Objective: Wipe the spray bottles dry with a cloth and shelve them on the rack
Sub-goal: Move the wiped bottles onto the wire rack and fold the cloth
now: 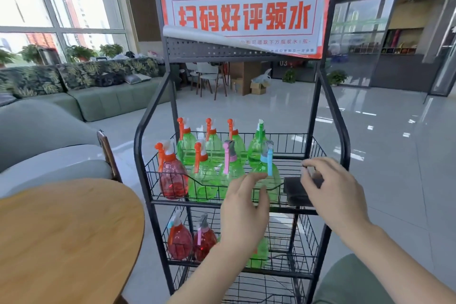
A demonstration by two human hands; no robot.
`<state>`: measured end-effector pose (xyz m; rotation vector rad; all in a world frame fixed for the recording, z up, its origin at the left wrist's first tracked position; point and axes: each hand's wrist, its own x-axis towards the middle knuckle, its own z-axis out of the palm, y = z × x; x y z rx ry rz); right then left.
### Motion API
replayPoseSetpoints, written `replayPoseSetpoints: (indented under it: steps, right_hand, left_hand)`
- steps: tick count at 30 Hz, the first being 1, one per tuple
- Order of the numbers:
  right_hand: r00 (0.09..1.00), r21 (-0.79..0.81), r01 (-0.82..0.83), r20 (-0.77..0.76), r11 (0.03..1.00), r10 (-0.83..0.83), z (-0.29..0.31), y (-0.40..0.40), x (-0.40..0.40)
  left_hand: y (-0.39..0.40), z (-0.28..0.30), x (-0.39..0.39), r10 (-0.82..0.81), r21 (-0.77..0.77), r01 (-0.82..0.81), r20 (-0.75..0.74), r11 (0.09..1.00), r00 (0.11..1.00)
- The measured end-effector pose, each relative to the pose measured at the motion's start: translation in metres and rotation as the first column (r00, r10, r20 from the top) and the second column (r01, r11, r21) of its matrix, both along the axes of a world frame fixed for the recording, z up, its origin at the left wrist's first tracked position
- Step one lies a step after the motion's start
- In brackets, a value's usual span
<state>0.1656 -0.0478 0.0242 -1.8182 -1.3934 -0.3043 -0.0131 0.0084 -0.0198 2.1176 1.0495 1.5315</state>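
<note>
A black wire rack point(330, 106) stands in front of me. Its top basket point(172, 175) holds several green spray bottles and a red one point(171, 180) at the front left. At the front right stands a green bottle with a blue trigger point(267, 170). My left hand point(243, 210) hovers in front of it with relaxed fingers, its fingertips at the bottle's side. A dark cloth point(294, 192) lies at the right end of the top basket. My right hand point(333, 190) is on the cloth, fingers curled and pinching its upper edge.
The lower basket holds two red bottles point(179, 242) and a green one point(261, 252) partly hidden by my left arm. A round wooden table point(61, 242) is at my left, a green sofa point(37, 131) behind it. A red and white sign point(244, 17) tops the rack.
</note>
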Motion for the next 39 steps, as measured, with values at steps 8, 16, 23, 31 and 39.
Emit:
replayPoseSetpoints:
  steps: [8,16,23,31,39]
  right_hand:
    - [0.969,0.011,-0.215,-0.121,0.976,0.215,-0.001,0.057,-0.107]
    - [0.978,-0.124,-0.091,-0.196,0.988,0.066,-0.006,0.111,-0.124]
    - [0.973,-0.073,-0.147,-0.191,0.986,0.131,-0.017,0.114,-0.121]
    - [0.973,-0.079,-0.153,-0.189,0.985,0.136,-0.013,0.111,-0.114]
    - [0.974,-0.103,-0.160,-0.177,0.982,0.140,-0.011,0.113,-0.111]
  left_hand:
    - [0.053,0.015,-0.100,0.300,-0.227,-0.270,0.112,0.936,0.947]
    - [0.096,0.019,-0.105,0.241,-0.411,-0.228,-0.020,0.883,0.970]
    - [0.101,0.021,-0.101,0.238,-0.406,-0.234,-0.042,0.884,0.970]
    - [0.094,0.024,-0.098,0.250,-0.424,-0.222,0.009,0.878,0.968]
    - [0.094,0.024,-0.093,0.277,-0.449,-0.238,0.022,0.861,0.961]
